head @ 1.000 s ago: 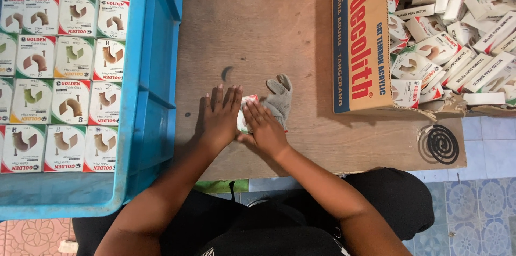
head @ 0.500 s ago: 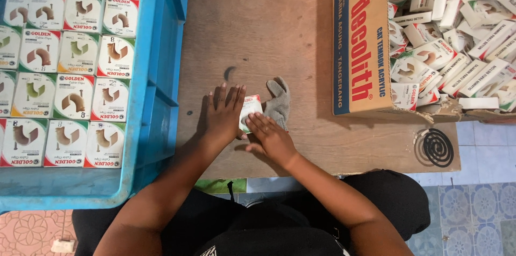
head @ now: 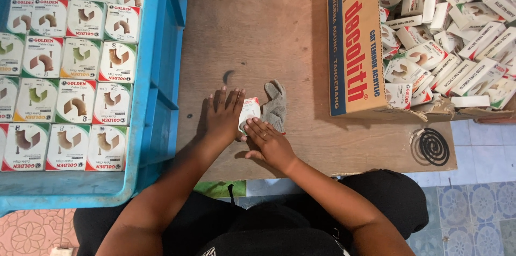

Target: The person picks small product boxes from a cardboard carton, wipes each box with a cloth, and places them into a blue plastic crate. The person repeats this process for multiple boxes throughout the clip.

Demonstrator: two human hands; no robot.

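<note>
While the left side holds steady, little altered there since a second ago: blue crate [head: 161, 73] on the left edge of the wooden table [head: 258, 19], packed with neat rows of small square white boxes [head: 75, 105], each printed with a curved clip shape, unchanged in order. Only framed a touch differently, from a slight shift of the head camera.

Further right, left hand [head: 223, 116] flat on the tabletop, fingers spread and straight, palm down, thumb side pressed against a small white box [head: 250, 113] with a red edge. Not clenched, gripping nothing, merely bracing the box from its left.

Just right and below, right hand [head: 269, 143] with fingertips bent onto the lower edge of that same small white box, pinching it lightly against the table. A second ago laid over the box and hiding most of it; now drawn lower, with more of the box face exposed.

Touching the box on its right, a grey glove [head: 276, 106], lying limp as before.

Well apart to the right, an open cardboard carton [head: 355, 46] heaped with loose white boxes [head: 457, 35], unmoved. Below it, near the table edge, a dark spiral coil [head: 432, 147], also unmoved.
</note>
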